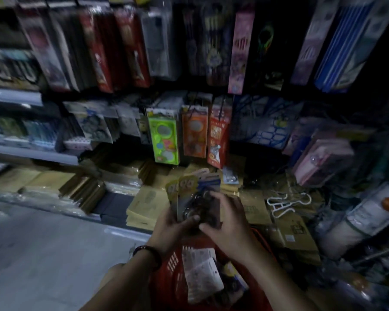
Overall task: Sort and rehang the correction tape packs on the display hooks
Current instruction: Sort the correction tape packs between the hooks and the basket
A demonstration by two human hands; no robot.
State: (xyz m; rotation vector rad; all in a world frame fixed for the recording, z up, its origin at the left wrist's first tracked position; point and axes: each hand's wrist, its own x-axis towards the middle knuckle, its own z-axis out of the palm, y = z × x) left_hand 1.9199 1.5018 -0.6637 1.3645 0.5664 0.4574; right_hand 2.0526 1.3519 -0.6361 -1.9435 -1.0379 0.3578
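Note:
I hold a fanned bunch of correction tape packs [194, 194] with yellow and blue card tops upright in front of me. My left hand [173, 230] grips the bunch from the left, thumb across its lower front. My right hand [225, 217] holds the bunch from the right, fingers curled over the packs. Below my hands a red basket [169, 270] holds more packs [200, 277], their white backs facing up. Green [164, 140], orange [194, 133] and red [218, 140] packs hang on display hooks ahead.
Stacks of brown envelopes [144, 205] cover the low shelf under the hooks. White hangers [285, 204] lie to the right. Long packaged items hang on the upper rows. Grey floor [43, 254] lies at the lower left. The scene is dim and blurred.

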